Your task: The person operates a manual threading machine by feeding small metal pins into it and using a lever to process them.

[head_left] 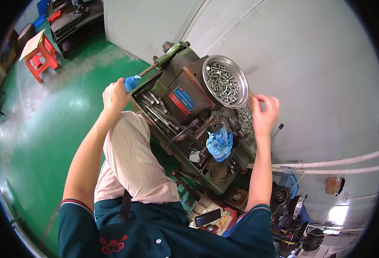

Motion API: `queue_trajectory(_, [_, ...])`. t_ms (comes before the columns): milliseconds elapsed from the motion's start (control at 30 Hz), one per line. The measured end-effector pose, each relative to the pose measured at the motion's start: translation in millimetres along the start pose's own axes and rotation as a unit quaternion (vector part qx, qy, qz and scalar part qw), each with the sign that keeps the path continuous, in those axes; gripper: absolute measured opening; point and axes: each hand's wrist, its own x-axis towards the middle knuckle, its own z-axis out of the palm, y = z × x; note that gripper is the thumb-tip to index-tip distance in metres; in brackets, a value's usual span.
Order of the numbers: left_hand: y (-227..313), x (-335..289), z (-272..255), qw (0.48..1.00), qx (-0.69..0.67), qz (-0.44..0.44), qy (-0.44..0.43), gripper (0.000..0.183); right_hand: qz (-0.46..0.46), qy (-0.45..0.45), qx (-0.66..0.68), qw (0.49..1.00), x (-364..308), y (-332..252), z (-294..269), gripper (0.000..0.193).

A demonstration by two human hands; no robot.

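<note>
My left hand point(115, 95) is closed round the end of a metal lever point(148, 70), where a blue wrapping point(132, 83) shows beside the fingers. The lever runs up to the back of a worn green machine point(189, 79). My right hand point(264, 114) is to the right of a round steel bowl point(246, 86). Its thumb and fingers are pinched together, and whatever they may hold is too small to make out. Many small metal bolts point(221, 84) fill the bowl. More loose bolts point(245, 118) lie below it, partly hidden by the bowl and my right hand.
Metal rods point(159, 118) lie in the machine's left tray. A crumpled blue wrap point(219, 144) covers a part at its front. A black-knobbed lever point(277, 131) juts out at right. Below are a phone point(207, 218) and pale pipes point(327, 167). A red stool point(41, 58) stands far left.
</note>
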Motion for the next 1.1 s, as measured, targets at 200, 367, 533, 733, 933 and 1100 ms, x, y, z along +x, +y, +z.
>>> queue_trajectory(200, [0,1,3,1.000,0.007,0.002,-0.005,0.017,-0.001,-0.221,0.047,0.974,28,7,51,0.005])
queue_trajectory(367, [-1,1,0,1.000,0.001,-0.014,-0.024,0.014,0.006,-0.277,0.001,0.961,35,4,68,0.004])
queue_trajectory(533, [-2,1,1,1.000,-0.008,-0.012,-0.019,0.013,-0.041,-0.288,-0.006,0.957,37,8,74,0.004])
queue_trajectory(733, [0,2,1,1.000,0.003,-0.010,-0.021,0.013,-0.088,-0.292,-0.005,0.952,36,14,78,0.004])
queue_trajectory(933, [-1,1,1,1.000,0.011,0.000,-0.013,0.016,0.019,-0.233,0.176,0.956,35,16,60,0.004])
queue_trajectory(1100, [1,1,1,1.000,-0.009,-0.013,-0.023,0.014,0.238,-0.109,0.414,0.872,21,62,27,0.006])
